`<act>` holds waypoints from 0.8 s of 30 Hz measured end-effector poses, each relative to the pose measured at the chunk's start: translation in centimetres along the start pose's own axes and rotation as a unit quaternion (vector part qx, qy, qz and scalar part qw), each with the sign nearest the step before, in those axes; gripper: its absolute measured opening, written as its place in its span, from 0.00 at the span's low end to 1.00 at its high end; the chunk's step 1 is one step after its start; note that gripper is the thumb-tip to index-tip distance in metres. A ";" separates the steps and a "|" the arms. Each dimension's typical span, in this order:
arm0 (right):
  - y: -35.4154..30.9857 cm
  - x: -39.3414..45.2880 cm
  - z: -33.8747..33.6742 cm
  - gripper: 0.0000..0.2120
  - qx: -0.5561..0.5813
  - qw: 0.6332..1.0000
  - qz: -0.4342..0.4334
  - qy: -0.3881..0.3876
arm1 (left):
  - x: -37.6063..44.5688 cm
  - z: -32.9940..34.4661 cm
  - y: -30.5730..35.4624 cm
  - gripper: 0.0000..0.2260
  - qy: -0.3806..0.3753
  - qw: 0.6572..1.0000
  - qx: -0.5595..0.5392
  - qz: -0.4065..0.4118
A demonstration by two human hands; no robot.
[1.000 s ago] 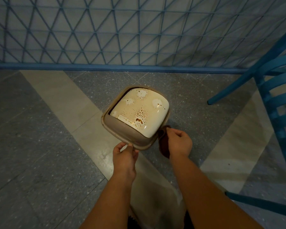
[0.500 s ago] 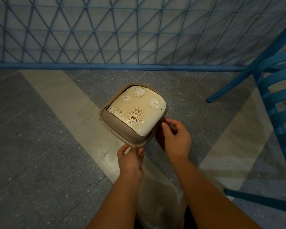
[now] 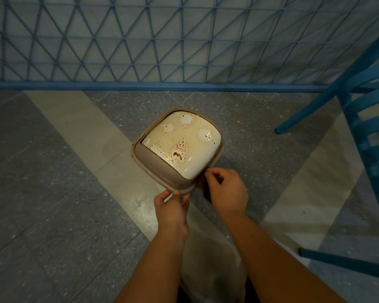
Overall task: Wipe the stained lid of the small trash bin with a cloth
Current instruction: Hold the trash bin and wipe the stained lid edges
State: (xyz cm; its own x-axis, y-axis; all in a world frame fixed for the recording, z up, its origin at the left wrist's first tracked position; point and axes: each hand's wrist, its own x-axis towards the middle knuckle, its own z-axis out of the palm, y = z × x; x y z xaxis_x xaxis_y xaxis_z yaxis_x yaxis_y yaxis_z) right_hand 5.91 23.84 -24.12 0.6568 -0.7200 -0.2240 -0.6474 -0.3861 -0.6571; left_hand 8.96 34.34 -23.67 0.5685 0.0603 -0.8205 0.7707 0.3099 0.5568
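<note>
Small beige plastic trash bin (image 3: 160,171), glossy cream brown-stained lid (image 3: 182,142): floor, centre frame. Likely light, slippery, prone to skid. Left hand (image 3: 172,207) pinches rim at 6 o'clock; right hand (image 3: 227,189) clutches dark cloth (image 3: 206,192) at 4 o'clock.

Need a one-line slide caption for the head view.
Left hand pinches the bin's rim; right hand holds a dark cloth beside the stained lid.
</note>
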 end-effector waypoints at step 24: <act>0.9 1.3 -1.0 0.07 0.013 0.999 0.041 0.023 | 1.6 -2.6 2.8 0.10 -0.030 0.995 0.092 0.013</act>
State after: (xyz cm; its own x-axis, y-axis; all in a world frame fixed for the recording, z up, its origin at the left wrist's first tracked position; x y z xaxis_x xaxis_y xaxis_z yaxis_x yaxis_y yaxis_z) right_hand 5.79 21.98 -24.33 0.5832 -0.7747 -0.2444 -0.6874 -0.3104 -0.6566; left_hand 11.29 37.76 -23.73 0.6008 0.0075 -0.7993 0.7920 0.1299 0.5966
